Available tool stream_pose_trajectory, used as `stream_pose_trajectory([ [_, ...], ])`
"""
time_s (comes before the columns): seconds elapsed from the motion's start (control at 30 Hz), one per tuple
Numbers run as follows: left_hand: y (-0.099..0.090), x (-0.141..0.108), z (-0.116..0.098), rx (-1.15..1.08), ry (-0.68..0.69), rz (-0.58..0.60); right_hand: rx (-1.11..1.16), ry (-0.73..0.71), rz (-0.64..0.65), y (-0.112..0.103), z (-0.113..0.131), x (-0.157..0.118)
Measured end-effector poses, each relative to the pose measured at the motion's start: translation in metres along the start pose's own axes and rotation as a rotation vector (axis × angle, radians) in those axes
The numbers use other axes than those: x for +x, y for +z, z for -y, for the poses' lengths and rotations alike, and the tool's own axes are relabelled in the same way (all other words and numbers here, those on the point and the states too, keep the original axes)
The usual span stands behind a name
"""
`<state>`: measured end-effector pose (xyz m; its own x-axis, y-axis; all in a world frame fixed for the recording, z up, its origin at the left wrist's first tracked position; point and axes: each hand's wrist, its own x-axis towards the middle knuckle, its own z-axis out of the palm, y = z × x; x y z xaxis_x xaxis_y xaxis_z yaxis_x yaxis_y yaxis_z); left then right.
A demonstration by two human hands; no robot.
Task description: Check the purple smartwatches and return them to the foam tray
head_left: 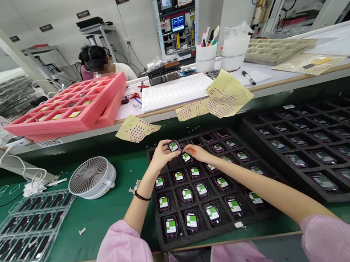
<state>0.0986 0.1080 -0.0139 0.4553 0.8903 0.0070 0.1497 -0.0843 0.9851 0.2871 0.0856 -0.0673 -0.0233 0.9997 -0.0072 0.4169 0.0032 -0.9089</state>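
Note:
My left hand (161, 156) is closed on a smartwatch body (173, 145), whose lit screen shows green and white blocks. It holds the watch just above the far rows of a black foam tray (186, 241). Close beside it, my right hand (201, 154) pinches a slim orange tool (192, 150), its tip pointing at the watch's edge. Whether the tip touches the watch I cannot tell. Below both hands, several more watches (191, 220) lie screen up in the tray's compartments, most with the same green and white display.
A second black foam tray (309, 203) of watches stands at the right. To the left are a white fan (92, 177) and a clear tray of dark parts (27, 229). Yellow sticker sheets (136, 128) hang from the shelf, which holds pink foam trays (92, 113). Beyond it sits a person (123, 69).

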Motion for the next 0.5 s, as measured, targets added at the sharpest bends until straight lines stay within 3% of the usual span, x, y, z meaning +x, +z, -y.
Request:
stream_pose_trajectory([
  [0.07, 0.006, -0.003, -0.010, -0.142, -0.012, 0.003, 0.124, 0.023, 0.017, -0.007, 0.006, -0.005],
  [0.2, 0.013, -0.011, -0.023, -0.200, -0.009, 0.070, 0.332, 0.029, 0.051, -0.030, 0.026, -0.021],
  [0.37, 0.014, -0.022, -0.031, -0.148, 0.072, 0.080, 0.642, 0.026, 0.123, -0.052, 0.045, -0.044],
  [0.5, 0.016, -0.029, -0.037, -0.067, 0.070, 0.092, 0.671, -0.008, 0.141, -0.057, 0.053, -0.060],
])
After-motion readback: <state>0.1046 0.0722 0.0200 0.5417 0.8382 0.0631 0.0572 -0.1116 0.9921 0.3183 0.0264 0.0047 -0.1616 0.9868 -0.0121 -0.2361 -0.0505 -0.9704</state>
